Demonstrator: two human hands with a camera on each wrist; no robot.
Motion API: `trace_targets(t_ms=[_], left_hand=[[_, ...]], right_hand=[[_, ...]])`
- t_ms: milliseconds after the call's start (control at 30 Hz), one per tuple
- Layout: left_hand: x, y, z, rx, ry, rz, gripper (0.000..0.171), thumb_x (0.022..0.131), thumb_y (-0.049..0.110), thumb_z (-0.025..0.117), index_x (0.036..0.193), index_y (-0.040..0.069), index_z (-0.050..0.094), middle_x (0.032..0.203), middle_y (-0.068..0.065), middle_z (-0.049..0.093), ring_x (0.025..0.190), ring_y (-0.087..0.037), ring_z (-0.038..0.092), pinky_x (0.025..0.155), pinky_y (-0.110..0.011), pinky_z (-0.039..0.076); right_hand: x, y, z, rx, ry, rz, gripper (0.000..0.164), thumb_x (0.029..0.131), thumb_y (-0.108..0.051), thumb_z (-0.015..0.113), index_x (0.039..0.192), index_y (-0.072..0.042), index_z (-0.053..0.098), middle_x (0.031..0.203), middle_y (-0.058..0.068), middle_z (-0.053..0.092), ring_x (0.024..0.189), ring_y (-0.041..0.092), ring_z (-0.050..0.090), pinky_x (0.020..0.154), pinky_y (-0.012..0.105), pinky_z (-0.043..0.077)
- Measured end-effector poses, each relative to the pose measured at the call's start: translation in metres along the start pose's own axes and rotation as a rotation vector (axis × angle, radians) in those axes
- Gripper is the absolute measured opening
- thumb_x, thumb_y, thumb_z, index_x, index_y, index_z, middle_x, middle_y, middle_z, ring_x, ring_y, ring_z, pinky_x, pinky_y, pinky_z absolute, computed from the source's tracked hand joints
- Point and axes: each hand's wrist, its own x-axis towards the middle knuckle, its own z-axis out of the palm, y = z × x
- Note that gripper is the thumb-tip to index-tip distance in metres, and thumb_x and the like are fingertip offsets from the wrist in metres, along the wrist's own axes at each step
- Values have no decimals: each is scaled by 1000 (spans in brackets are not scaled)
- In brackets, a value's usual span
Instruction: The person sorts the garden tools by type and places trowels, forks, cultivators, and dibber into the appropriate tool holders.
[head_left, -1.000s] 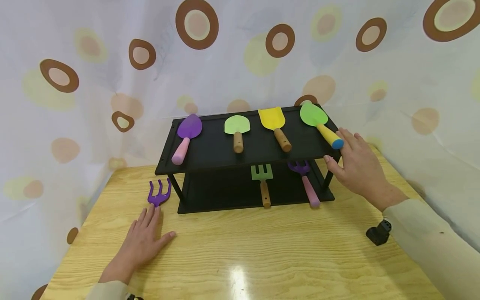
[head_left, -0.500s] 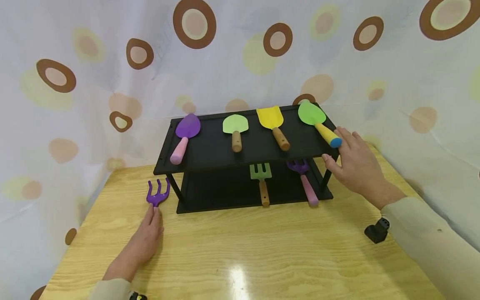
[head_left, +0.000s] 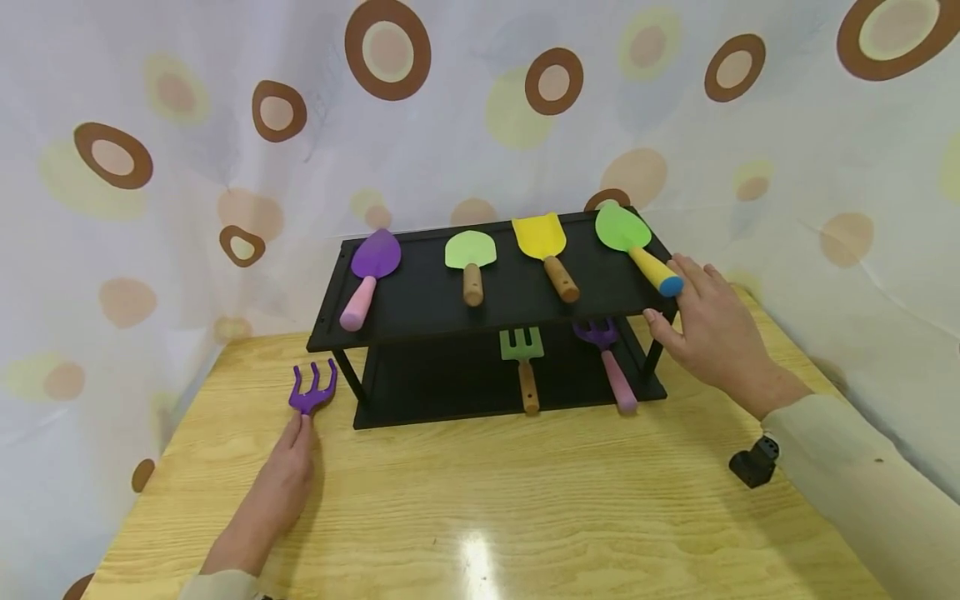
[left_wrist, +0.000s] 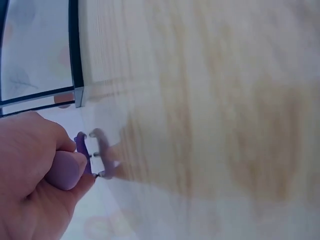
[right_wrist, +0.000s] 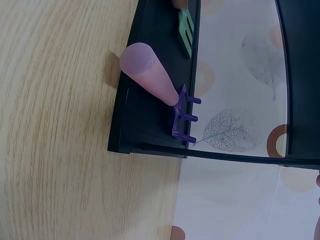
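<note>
My left hand (head_left: 273, 483) grips a small purple hand rake (head_left: 312, 395) by its handle, left of the black two-tier rack (head_left: 442, 312). In the left wrist view the pinkish end of the handle (left_wrist: 66, 170) pokes out of the curled fingers, and the tines point away. The rest of the handle is hidden in the hand. My right hand (head_left: 716, 337) rests at the right edge of the rack's top tier, fingers extended along the side and thumb at the front corner. Beside its fingers lies a green trowel (head_left: 625, 229) with a yellow, blue-tipped handle.
A purple trowel (head_left: 377, 252), a pale green scoop (head_left: 472, 249) and a yellow shovel (head_left: 542, 237) lie on the top tier. Below lie a green fork (head_left: 522, 344) and another purple rake with pink handle (right_wrist: 152, 80). A spotted cloth (head_left: 465, 117) hangs behind the wooden table (head_left: 570, 500).
My left hand has gone from lying spread over the rake's handle to gripping it. The rake has shifted slightly left. My right hand stays at the rack's edge.
</note>
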Motion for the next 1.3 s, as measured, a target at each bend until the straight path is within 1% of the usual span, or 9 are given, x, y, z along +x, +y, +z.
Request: trace_targets(t_ms=[67, 267, 567, 800, 933, 1033, 1100, 1200, 1300], left_hand=[[0, -1, -3, -11, 25, -4, 45, 73, -15, 47, 117, -23, 41, 116, -42, 44, 103, -51, 49, 80, -49, 47], [-5, -3, -13, -68, -33, -66, 51, 71, -16, 53, 121, -21, 41, 122, -41, 41, 106, -51, 48, 81, -50, 46], [-19, -1, -29, -83, 64, -29, 54, 64, -18, 57, 117, -19, 47, 117, -36, 48, 98, -47, 54, 76, -43, 47], [-27, 5, -52, -97, -2, -98, 57, 69, -18, 56, 124, -12, 44, 122, -33, 47, 99, -45, 55, 70, -40, 51], [-33, 10, -61, -87, -27, -107, 61, 69, -16, 57, 128, -8, 43, 124, -31, 47, 99, -42, 56, 69, -37, 52], [-37, 14, -67, -79, -3, -84, 63, 67, -15, 58, 128, -7, 44, 125, -29, 48, 98, -36, 58, 68, -31, 51], [-40, 17, -69, -75, 10, -76, 60, 71, -13, 55, 129, -4, 43, 125, -27, 49, 95, -29, 60, 67, -24, 49], [-43, 22, -71, -82, 24, -45, 42, 88, 3, 42, 129, -4, 44, 124, -27, 50, 82, -19, 59, 62, -11, 45], [-46, 26, -71, -74, 28, -21, 47, 95, 22, 24, 129, -4, 44, 125, -24, 50, 81, -18, 59, 61, -8, 42]], right_hand=[[1, 0, 0, 1, 5, -3, 61, 87, -33, 52, 125, 13, 41, 136, 25, 37, 125, 40, 35, 112, 46, 18], [1, -1, -1, 8, 5, 2, 60, 87, -33, 52, 124, 14, 42, 136, 26, 37, 124, 41, 35, 111, 47, 19], [2, -3, 0, 8, -5, 6, 61, 87, -34, 52, 124, 14, 41, 136, 26, 36, 124, 41, 35, 111, 47, 19], [3, -3, -1, 7, -1, 6, 60, 87, -33, 52, 124, 14, 42, 136, 25, 36, 124, 41, 35, 111, 46, 19], [3, -1, 0, 11, 3, 1, 59, 87, -33, 52, 121, 14, 44, 136, 25, 37, 124, 41, 35, 111, 46, 19], [3, -1, 0, 15, 8, -1, 58, 87, -32, 52, 120, 15, 45, 135, 26, 37, 124, 41, 35, 111, 46, 19], [2, -1, -1, 17, 8, -2, 57, 87, -32, 52, 119, 15, 45, 135, 26, 37, 124, 41, 35, 111, 46, 19], [2, -1, -1, 16, 6, -1, 58, 87, -32, 52, 120, 15, 44, 135, 26, 37, 124, 41, 35, 111, 47, 19], [2, 0, 0, 16, 2, -1, 59, 87, -32, 52, 121, 15, 44, 135, 26, 37, 124, 42, 35, 111, 47, 19]])
